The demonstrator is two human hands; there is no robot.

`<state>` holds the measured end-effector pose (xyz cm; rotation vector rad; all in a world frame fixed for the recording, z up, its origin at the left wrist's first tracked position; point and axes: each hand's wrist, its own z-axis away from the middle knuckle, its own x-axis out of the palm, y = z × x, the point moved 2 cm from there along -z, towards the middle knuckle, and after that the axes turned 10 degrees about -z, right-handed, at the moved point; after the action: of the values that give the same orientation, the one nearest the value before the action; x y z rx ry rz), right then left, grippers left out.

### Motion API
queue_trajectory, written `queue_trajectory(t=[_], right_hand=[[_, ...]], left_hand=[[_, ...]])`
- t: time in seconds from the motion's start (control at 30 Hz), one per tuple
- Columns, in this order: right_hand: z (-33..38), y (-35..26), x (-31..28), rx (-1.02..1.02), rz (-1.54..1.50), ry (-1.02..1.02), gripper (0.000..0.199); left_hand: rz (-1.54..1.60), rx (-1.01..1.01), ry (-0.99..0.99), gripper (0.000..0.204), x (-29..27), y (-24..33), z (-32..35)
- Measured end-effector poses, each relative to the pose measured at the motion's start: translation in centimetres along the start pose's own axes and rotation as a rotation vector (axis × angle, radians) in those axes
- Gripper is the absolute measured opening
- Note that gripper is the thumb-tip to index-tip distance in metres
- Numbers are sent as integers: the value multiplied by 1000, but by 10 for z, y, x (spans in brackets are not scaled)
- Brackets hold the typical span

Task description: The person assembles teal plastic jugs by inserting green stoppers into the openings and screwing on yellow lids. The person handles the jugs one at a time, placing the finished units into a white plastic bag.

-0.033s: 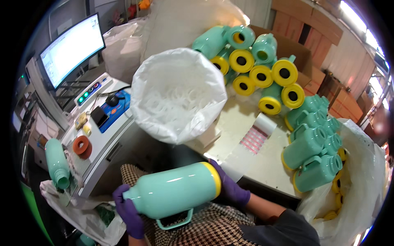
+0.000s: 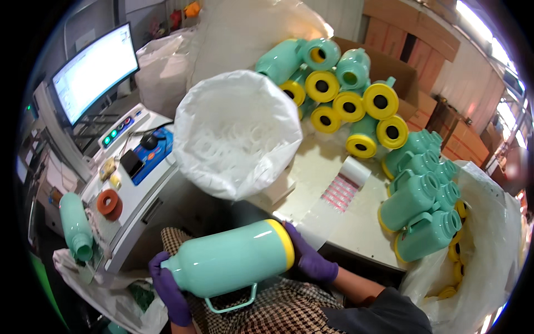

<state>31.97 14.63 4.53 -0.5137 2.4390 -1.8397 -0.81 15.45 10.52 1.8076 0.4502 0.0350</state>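
Green jug [image 2: 231, 259], held between left hand [image 2: 170, 292] at the neck [image 2: 173, 268] and right hand [image 2: 315, 260] at the yellow base [image 2: 282, 243]; probably stiff, light, (being glossy) slippery; handle [image 2: 231, 309] seems the surest hold.

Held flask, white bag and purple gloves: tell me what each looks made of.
Held flask: glossy, probably plastic or painted metal; its smooth side carries bright streaks.
White bag: likely thin plastic film, slightly shiny, judging by its crinkles.
Purple gloves: seemingly thin rubber, fairly matte, close-fitting.
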Motion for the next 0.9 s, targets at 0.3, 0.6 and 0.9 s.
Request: queue_trajectory(t=[0.3,0.6,0.9], right_hand=[[22,-27,-46,-52,-395,550,85],[-12,-222,-251,-870,-48,646,48],[96,-339,-442,-386,918,1021,56]], left_hand=[[-408,667,-217,52,49,36,24],[304,-302,-429,38,69,-9,18],[206,-268,-423,28,59,-67,40]])
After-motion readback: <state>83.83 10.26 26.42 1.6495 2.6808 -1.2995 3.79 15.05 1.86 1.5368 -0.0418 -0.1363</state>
